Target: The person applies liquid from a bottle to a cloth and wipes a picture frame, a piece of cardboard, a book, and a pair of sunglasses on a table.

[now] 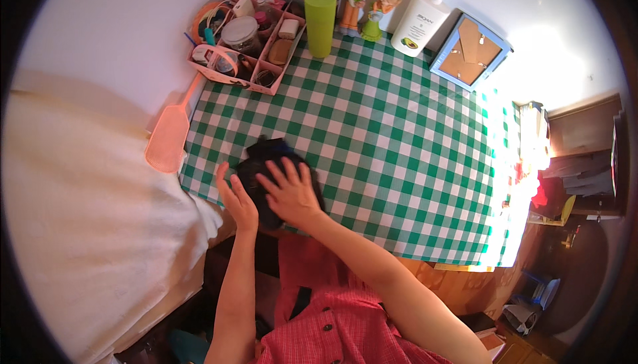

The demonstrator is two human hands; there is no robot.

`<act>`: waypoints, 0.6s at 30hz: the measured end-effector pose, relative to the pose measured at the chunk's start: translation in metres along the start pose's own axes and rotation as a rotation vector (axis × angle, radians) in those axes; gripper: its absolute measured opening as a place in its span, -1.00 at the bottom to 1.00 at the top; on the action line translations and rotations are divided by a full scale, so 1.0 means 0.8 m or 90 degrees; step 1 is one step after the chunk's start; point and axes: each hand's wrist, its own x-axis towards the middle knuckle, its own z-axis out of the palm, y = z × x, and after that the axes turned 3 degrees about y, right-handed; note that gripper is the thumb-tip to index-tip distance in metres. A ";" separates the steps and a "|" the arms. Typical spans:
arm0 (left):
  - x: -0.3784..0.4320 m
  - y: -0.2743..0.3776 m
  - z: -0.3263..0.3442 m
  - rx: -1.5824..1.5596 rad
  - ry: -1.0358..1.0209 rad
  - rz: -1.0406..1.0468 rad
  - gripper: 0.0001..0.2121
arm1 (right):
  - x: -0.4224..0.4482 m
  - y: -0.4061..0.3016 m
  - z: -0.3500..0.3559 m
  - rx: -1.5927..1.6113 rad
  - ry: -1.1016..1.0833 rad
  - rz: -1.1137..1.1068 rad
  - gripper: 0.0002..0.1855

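A black fabric item (259, 177), perhaps a small bag, lies on the green-and-white checked tablecloth (379, 129) near the table's front left edge. My right hand (289, 192) rests flat on top of it with the fingers spread. At its left side, my left hand (238, 199) stands upright with the thumb and fingers apart, beside or lightly touching the black item; exact contact cannot be told. Neither hand is closed around anything.
At the back left stands a pink divided organizer (234, 81) full of small items. A green cylinder (320, 25), two figurines (371, 15), a white bottle (418, 25) and a blue picture frame (448, 79) line the wall. A pink fly swatter (168, 137) is at the left edge.
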 end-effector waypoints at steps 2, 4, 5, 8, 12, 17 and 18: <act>0.001 0.002 0.008 -0.042 -0.050 -0.030 -0.65 | -0.023 0.029 -0.040 -0.064 -0.011 0.052 -0.49; 0.001 0.004 0.019 -0.004 -0.075 0.001 -0.63 | -0.058 0.064 -0.086 -0.134 -0.053 0.133 -0.47; 0.000 0.003 0.024 0.037 -0.093 0.035 -0.62 | -0.080 0.081 -0.107 -0.164 -0.053 0.158 -0.47; -0.013 -0.006 0.034 0.100 -0.110 0.084 -0.61 | -0.158 0.122 -0.164 -0.252 -0.071 0.252 -0.45; -0.016 -0.006 0.043 0.145 -0.102 0.129 -0.63 | -0.238 0.151 -0.211 -0.285 -0.024 0.309 -0.48; -0.014 -0.003 0.036 0.081 -0.086 0.103 -0.65 | -0.192 0.139 -0.232 -0.055 0.173 0.363 -0.44; -0.015 -0.004 0.035 0.052 -0.088 0.086 -0.66 | -0.165 0.120 -0.221 -0.008 0.193 0.331 -0.42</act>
